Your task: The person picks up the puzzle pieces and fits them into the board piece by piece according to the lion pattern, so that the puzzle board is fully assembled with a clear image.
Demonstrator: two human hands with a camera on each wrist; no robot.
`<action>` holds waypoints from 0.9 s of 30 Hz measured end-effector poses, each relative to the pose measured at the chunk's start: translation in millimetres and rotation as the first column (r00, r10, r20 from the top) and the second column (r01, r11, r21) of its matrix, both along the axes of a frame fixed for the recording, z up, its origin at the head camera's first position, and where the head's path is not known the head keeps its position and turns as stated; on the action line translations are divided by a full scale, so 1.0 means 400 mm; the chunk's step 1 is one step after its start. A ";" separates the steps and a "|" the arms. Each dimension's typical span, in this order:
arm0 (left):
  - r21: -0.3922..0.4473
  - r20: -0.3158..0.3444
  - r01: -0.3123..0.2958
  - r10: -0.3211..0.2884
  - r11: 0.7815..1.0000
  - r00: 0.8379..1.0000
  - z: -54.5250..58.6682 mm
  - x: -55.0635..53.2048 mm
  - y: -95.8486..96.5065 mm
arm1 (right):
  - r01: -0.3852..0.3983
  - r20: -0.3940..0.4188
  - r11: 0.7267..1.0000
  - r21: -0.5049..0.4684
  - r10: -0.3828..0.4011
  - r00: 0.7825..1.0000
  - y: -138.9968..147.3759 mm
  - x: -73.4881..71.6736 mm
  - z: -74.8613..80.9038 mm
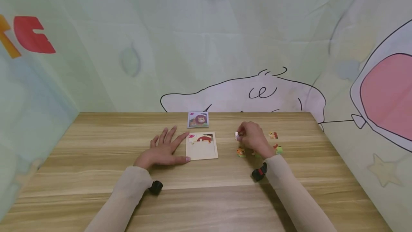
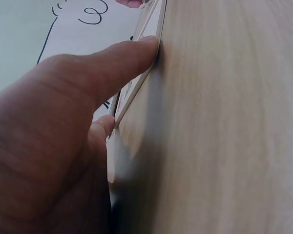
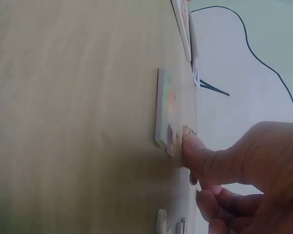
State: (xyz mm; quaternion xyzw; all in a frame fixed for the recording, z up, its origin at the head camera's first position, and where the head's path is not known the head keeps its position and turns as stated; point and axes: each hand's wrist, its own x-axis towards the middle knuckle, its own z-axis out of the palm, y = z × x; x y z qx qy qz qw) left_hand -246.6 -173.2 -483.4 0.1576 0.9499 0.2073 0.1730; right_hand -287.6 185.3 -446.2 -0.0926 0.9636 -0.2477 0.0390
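Note:
A square wooden puzzle board [image 1: 202, 151] lies on the table, with pieces fitted along its top and bare wood below. My left hand [image 1: 163, 151] is spread flat beside it. Its index fingertip touches the upper left corner and its thumb the lower left one; in the left wrist view the thumb [image 2: 122, 56] presses the board's edge. To the right, my right hand [image 1: 254, 139] pinches a small puzzle piece [image 1: 237, 136] between thumb and fingers, mostly hidden by them. In the right wrist view another loose piece [image 3: 162, 109] lies just beside that hand.
Behind the board stands a square picture card [image 1: 198, 120] with a lion on it. Loose puzzle pieces lie about the right hand: an orange one [image 1: 240, 152], a red-brown one [image 1: 273, 135] and a green one [image 1: 278, 149]. A printed cloth wall [image 1: 206, 53] rises behind the table.

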 end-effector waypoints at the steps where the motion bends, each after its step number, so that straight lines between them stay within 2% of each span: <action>1: -0.002 0.002 0.000 0.000 1.000 1.000 0.002 0.001 0.001 | 0.003 -0.006 1.000 -0.008 -0.003 1.000 0.001 0.001 0.001; 8: 0.027 0.003 0.001 -0.001 1.000 1.000 0.011 0.005 0.003 | 0.038 -0.020 0.994 -0.098 -0.040 0.999 0.003 0.008 -0.004; 12: 0.014 0.006 0.001 -0.001 1.000 1.000 0.010 0.004 0.003 | 0.050 -0.027 0.983 -0.174 -0.056 0.998 -0.002 0.012 -0.001; 19: 0.002 -0.002 0.000 0.000 1.000 1.000 -0.002 -0.002 0.001 | 0.020 -0.006 0.954 -0.300 -0.023 1.000 -0.027 0.022 0.014; 27: 0.013 0.004 0.001 -0.001 1.000 1.000 0.000 -0.004 0.002 | -0.011 0.016 0.938 -0.346 0.018 1.000 -0.076 0.029 0.017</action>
